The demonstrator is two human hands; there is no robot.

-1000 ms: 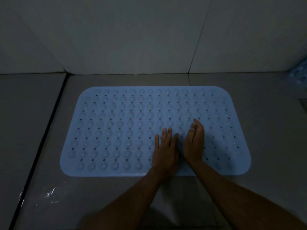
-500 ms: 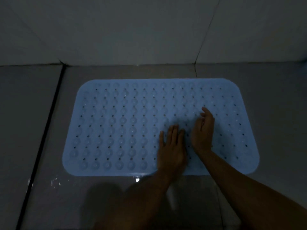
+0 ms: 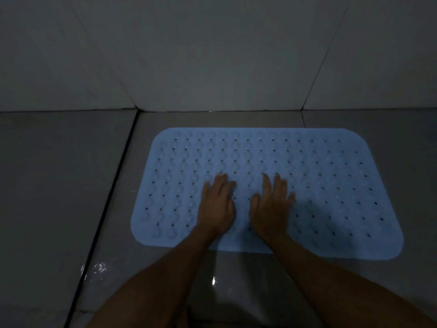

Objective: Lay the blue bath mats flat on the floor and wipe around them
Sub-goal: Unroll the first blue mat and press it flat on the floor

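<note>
The blue bath mat lies flat on the tiled floor near the wall. The left hand and right hand press it side by side, fingers straight and slightly spread.

left hand: fingertips smeared by motion blur
right hand: covers part of the blue bath mat
forearms: cut off by the bottom edge

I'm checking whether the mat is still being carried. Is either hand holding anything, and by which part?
Nothing is held. The left hand and right hand lie flat, palms down, fingers straight, on the blue bath mat, with no grip on it.
</note>
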